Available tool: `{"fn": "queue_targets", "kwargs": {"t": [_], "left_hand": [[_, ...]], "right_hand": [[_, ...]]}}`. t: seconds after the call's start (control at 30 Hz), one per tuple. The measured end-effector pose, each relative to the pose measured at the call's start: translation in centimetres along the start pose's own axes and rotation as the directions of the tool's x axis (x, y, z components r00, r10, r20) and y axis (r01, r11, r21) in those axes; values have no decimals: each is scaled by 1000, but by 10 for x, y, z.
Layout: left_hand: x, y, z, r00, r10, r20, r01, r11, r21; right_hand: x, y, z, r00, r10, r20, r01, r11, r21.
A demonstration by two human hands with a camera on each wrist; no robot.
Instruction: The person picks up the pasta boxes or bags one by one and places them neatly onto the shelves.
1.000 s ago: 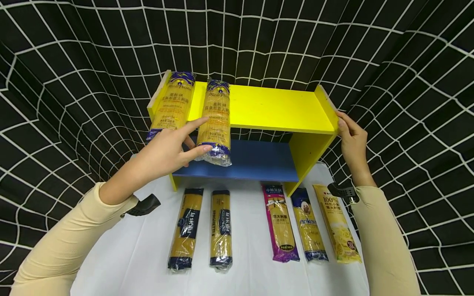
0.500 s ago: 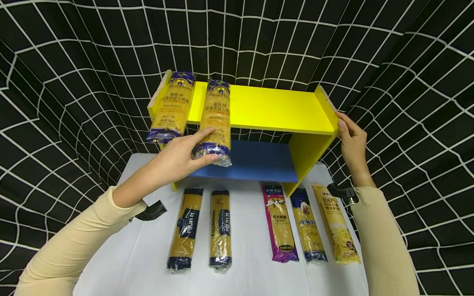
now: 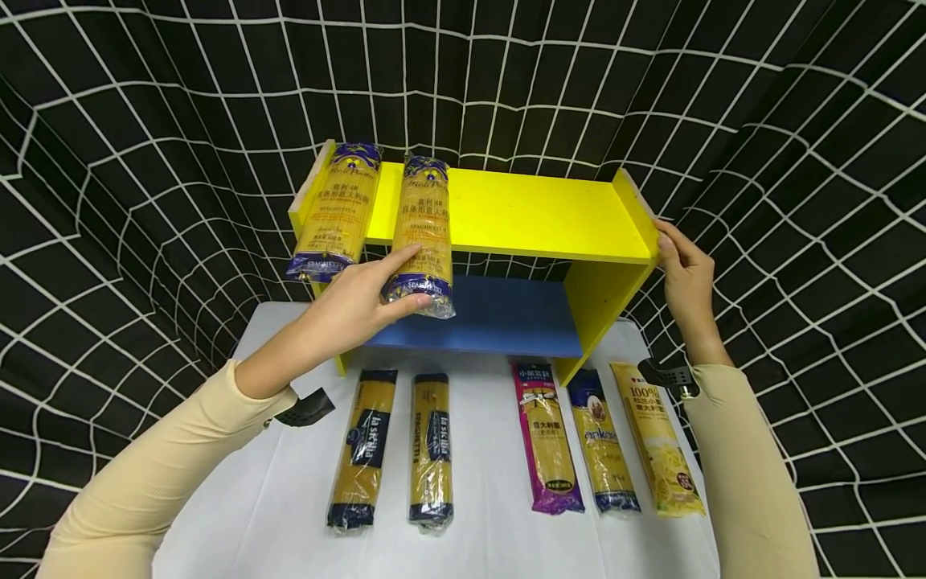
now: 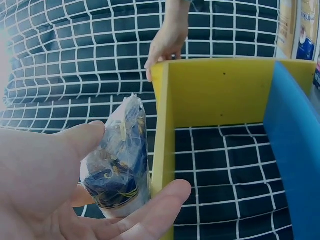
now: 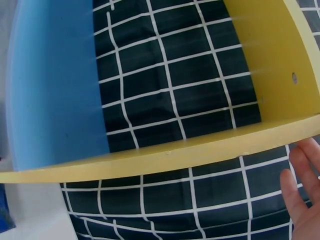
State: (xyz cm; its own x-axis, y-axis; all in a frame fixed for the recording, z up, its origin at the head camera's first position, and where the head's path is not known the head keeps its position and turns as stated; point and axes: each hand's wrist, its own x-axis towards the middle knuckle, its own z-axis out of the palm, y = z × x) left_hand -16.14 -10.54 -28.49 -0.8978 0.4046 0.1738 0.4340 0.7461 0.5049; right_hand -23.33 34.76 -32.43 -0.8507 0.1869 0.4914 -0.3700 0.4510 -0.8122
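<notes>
My two hands are well apart. My left hand point(image 3: 354, 301) is at the near end of a spaghetti pack point(image 3: 423, 213) that lies on the yellow shelf point(image 3: 535, 213), its near end jutting past the front edge. My index finger lies along the top of the pack and my thumb touches its near end; my fingers are spread, not clenched. A matching pack point(image 3: 338, 205) lies to the left, beside the shelf's left side. My right hand point(image 3: 687, 273) rests its fingertips on the outside of the right side panel point(image 3: 635, 211), with nothing gripped in the palm. Below the yellow shelf is a blue shelf point(image 3: 514, 314). On the white table point(image 3: 492, 482) lie two dark-banded packs point(image 3: 364, 486), a pink-edged pack point(image 3: 547, 442), a blue-topped pack point(image 3: 604, 446) and a pale yellow pack point(image 3: 660, 442).
</notes>
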Motion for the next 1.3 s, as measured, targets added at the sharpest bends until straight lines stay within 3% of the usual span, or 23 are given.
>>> {"fn": "queue_targets", "kwargs": {"t": [1.0, 1.3], "left_hand": [[14, -5, 8, 997, -32, -72, 28, 998, -61], [17, -5, 11, 998, -55, -44, 50, 993, -104]], "right_hand": [[0, 0, 2, 1000, 5, -3, -5, 1000, -4], [-1, -2, 3, 1000, 7, -8, -7, 1000, 3]]}}
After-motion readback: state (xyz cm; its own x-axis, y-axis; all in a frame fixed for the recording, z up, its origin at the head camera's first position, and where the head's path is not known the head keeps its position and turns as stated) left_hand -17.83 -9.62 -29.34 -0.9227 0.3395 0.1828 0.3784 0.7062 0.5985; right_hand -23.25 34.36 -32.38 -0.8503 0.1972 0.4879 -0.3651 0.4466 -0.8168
